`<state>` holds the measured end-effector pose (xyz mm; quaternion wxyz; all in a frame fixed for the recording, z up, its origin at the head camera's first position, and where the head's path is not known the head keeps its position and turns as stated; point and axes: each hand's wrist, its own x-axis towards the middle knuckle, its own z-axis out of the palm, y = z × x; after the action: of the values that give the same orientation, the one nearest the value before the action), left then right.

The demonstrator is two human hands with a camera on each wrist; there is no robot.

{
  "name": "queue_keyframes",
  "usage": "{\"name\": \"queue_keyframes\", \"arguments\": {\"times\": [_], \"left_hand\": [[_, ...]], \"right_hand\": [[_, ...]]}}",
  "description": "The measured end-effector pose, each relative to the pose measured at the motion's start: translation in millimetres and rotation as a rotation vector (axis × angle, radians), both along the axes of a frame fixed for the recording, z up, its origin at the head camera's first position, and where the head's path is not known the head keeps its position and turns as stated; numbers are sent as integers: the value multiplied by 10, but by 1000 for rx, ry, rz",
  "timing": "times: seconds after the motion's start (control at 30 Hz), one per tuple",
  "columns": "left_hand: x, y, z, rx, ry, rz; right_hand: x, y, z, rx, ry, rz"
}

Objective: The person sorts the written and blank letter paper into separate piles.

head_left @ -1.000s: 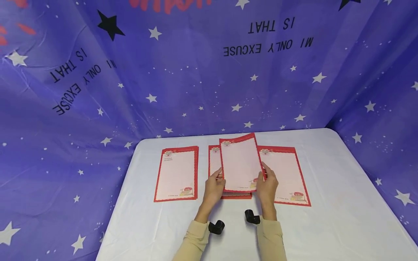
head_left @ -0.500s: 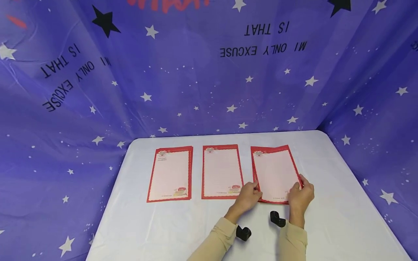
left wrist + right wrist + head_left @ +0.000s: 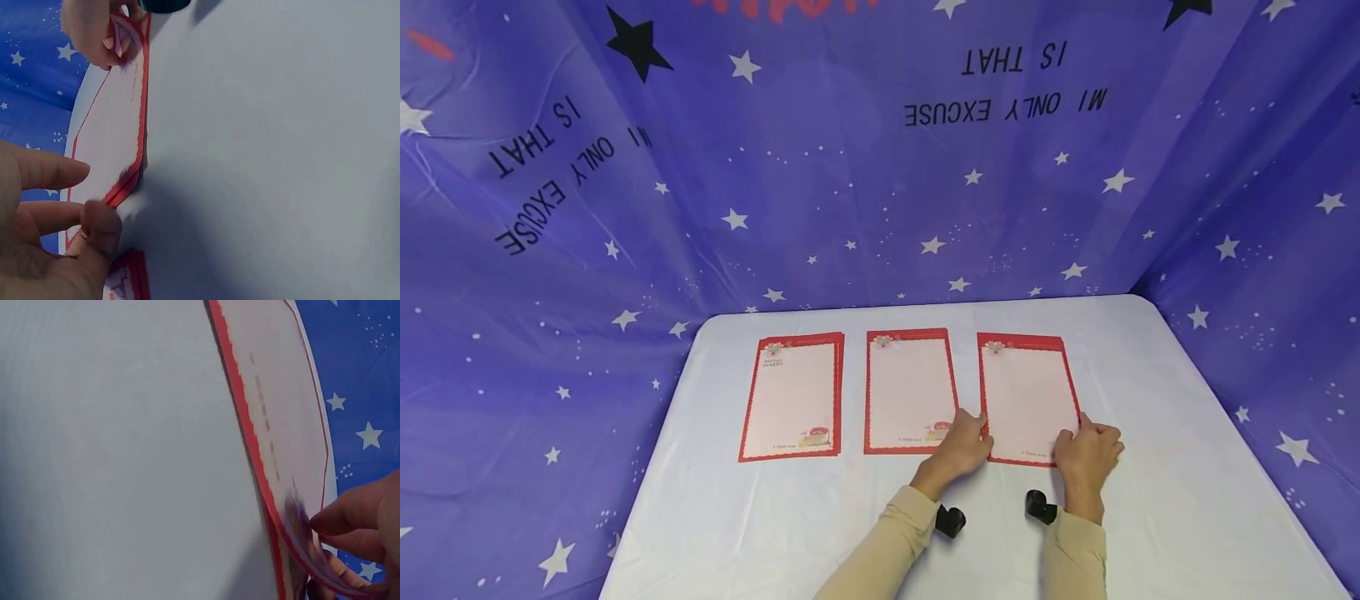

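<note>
Purple-blue cloth [image 3: 850,167], printed with stars and inverted lettering, is hung at twelve o'clock and down both sides of a white-covered worktop [image 3: 1180,500]. Red-bordered paper sheets are laid out there in a row of three: a middle pile [image 3: 910,392], flanked at nine o'clock by the nine-o'clock pile [image 3: 793,396] and at three o'clock by the three-o'clock pile [image 3: 1026,396], with bare white left between them. Layered red edges can be seen on the nine-o'clock pile.

Work is centred on the three-o'clock pile. At its eight-o'clock edge the left grip [image 3: 961,443] is set with the index finger straight and the sheet apparently not clasped; whether the paper is touched by the thumb cannot be told. At the five-o'clock corner, paper is pinched by the right grip [image 3: 1086,460], and in the right wrist view that corner [image 3: 289,532] is seen curled up off the layer beneath. Beige cuffs [image 3: 913,508] are worn, and a black angled fitting [image 3: 950,522] is carried at each wrist.

Judged from this, a top sheet is being settled and squared onto its pile. For the next move, the curled corner should be released flat and the edges nudged flush, without the lower layers being shifted.
</note>
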<state>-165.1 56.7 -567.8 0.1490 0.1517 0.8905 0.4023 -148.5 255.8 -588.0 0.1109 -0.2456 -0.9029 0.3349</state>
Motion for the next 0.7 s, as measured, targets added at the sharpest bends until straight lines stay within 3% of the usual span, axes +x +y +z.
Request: {"name": "queue_keyframes", "arguments": {"times": [0.13,0.3,0.4,0.47,0.57,0.7], "left_hand": [[-16,-22,29,-69,-13,-14],[-31,-150,80,-67,67,12],[-57,-382,159,-11,115,135],[-63,-554,222,36,124,241],[-46,-803,274,90,125,390],[-26,-1123,236,81,136,551]], "right_hand": [[-9,-40,20,18,14,-7],[-1,-182,123,15,246,-41],[-40,-418,230,-88,344,35],[-72,-597,302,-195,336,120],[-131,-839,353,-313,238,249],[-235,-1105,326,-345,87,374]]}}
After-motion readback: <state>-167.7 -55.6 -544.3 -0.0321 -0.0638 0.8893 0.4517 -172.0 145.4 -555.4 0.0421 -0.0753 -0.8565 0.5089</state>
